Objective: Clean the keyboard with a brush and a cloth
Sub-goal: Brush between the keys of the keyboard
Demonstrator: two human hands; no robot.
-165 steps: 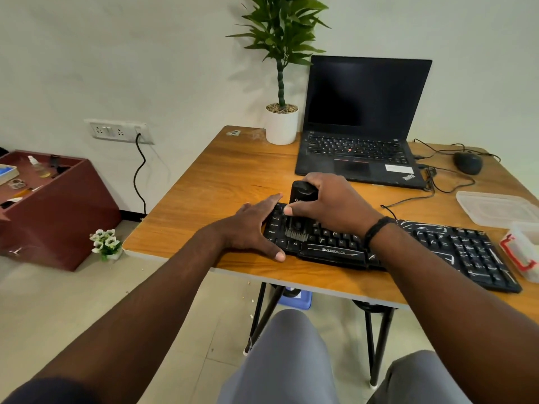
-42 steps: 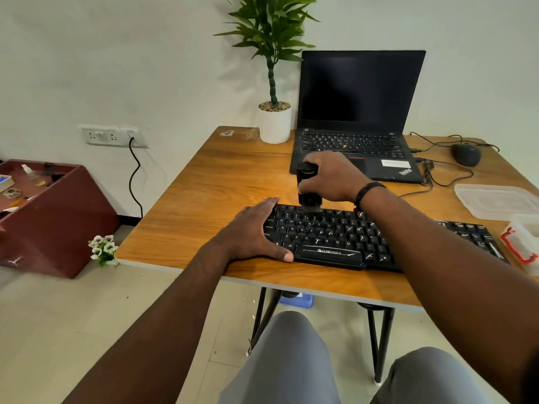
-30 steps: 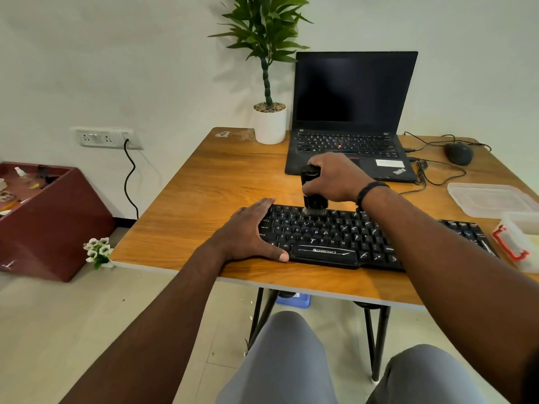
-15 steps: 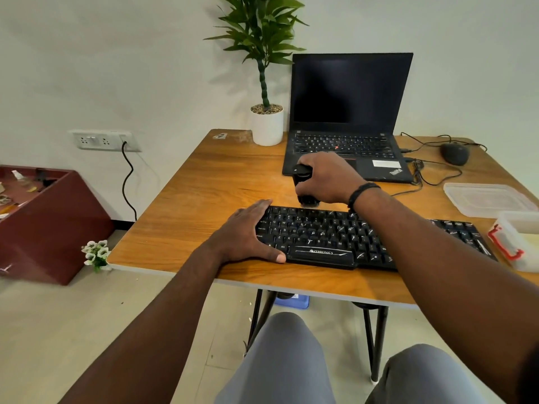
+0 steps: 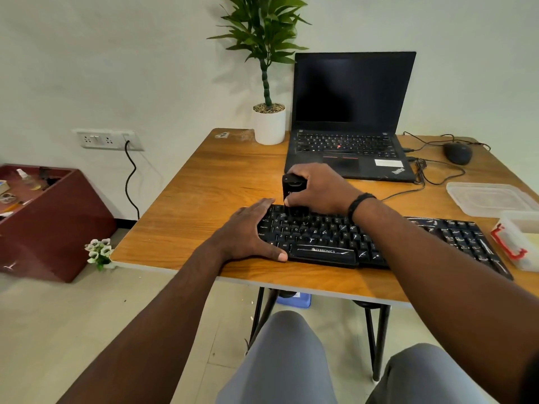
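The keyboard lies along the near edge of the wooden table, in front of the open laptop that sits farther back. We judge it light, rigid plastic, likely to skate on the smooth wood when pushed, so it wants bracing. Our left hand does that: palm down with fingers straight on its left end, thumb along the near edge. Our right hand wraps around the brush, a stubby black block held upright, its lower end down on the far-left rows of keys. The bristles are hidden among the dark keys.

The brush looks hard-bodied and easy to hold from the top and sides, as we have it. The keycaps seem the delicate part. They may pop off if we dig in sideways, so light strokes suit them. We see no cloth for certain. A clear lid and a plastic box with a red latch sit at the right edge.
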